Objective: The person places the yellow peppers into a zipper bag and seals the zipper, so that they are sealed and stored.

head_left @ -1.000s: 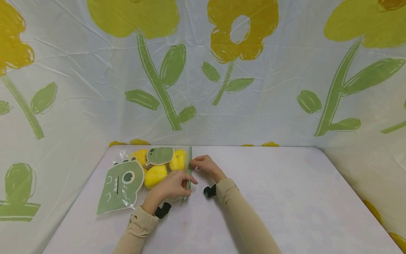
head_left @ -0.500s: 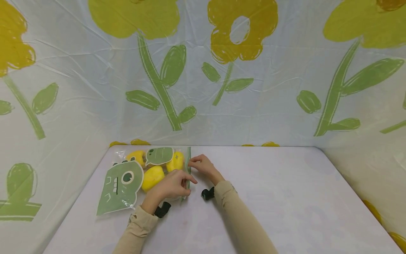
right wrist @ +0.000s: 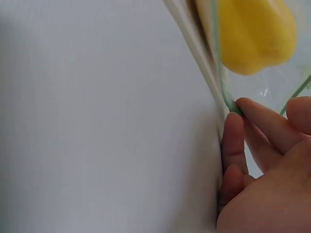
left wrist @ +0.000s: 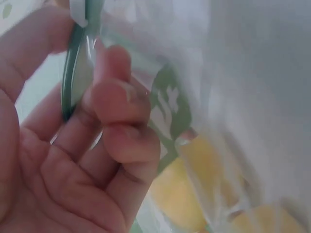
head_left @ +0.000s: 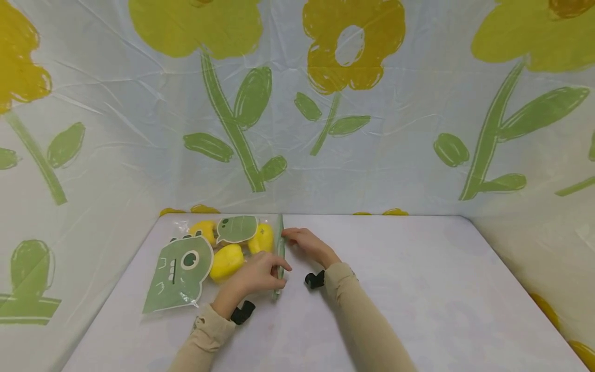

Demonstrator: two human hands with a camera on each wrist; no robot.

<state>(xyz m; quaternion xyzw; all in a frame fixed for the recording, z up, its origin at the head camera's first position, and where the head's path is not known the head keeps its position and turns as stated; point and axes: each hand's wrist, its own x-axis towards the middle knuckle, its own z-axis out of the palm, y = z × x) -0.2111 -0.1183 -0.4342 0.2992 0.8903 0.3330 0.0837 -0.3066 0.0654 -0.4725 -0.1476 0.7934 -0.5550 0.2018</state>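
Note:
A clear zip bag [head_left: 178, 279] with a green one-eyed monster print lies on the left of the table. Several yellow, lobed pieces like toy peppers [head_left: 226, 262] show through its plastic, one [right wrist: 257, 34] close up in the right wrist view. Along the bag's right side runs a green zip edge [head_left: 281, 248]. My left hand [head_left: 255, 274] pinches the near part of this edge; in the left wrist view its fingers [left wrist: 124, 99] curl at the green strip [left wrist: 73, 73]. Farther back, my right hand [head_left: 310, 244] pinches the same edge between thumb and finger.
A white cloth covers the table [head_left: 418, 289]. Behind it and at both sides hang white sheets with yellow flowers [head_left: 355, 46]. A black wrist camera mount [head_left: 243, 312] sits at the left wrist and another black mount [head_left: 314, 280] at the right.
The bag's edge and both hands shift slightly left, then a little back to the right. The yellow pieces shift with the bag. Both hands stay at the edge.

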